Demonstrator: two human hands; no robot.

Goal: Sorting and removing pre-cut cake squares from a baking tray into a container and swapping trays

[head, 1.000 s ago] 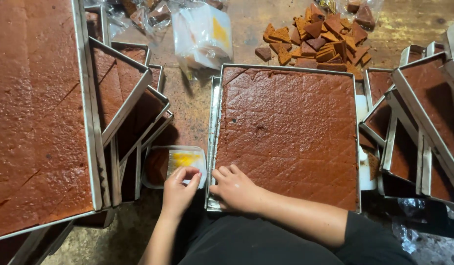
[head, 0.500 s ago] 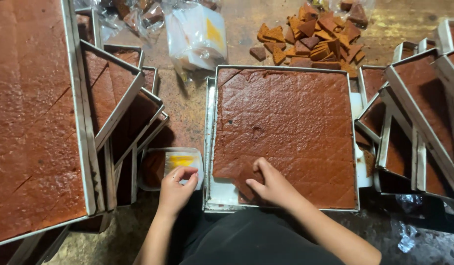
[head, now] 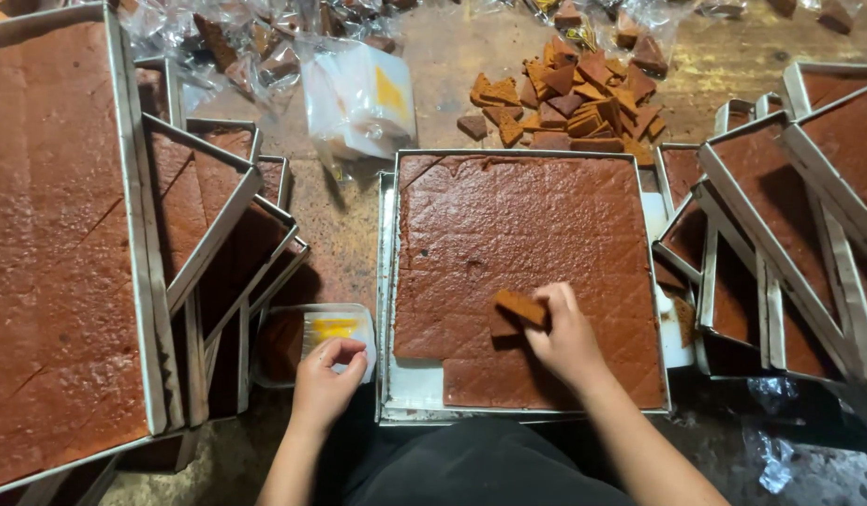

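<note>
1. Trays first: big tray (head: 59, 234) at far left holds an uncut brown slab. Tilted stacks of smaller trays sit beside it (head: 218, 244) and at far right (head: 789, 234).
2. Centre tray (head: 388, 281), metal rim, sits straight in front of the person. Its slab (head: 536, 244) is red-brown with a matte, grainy top and a faint diagonal score grid. The near-left corner is already gone and shows pale liner (head: 416, 375). A second dark notch shows just under the right hand.
3. Scrap pile (head: 574, 94) of small orange-brown offcuts lies beyond the tray's far edge. Clear plastic bags (head: 358, 94) lie to its left.
4. Clear plastic tub (head: 311, 342) sits left of the tray's near-left corner. It has yellow inside and something brown at its left end.
5. Right hand (head: 564, 337) is over the near half of the slab, fingers pinched on a cut piece (head: 519, 306).
6. Left hand (head: 328, 379) is curled on the tub's near rim, gripping or steadying it; which one is hard to tell.
7. Cut piece: small flat rectangle, same brown as the slab, cleanly cut edges. It is lifted and tilted, with its long axis roughly left-right and sloping down to the right.
8. Key relation: the tub lies left and slightly nearer the body than the piece, across the tray's left rim. The right hand has the piece; the left hand is nearer the tub.
</note>
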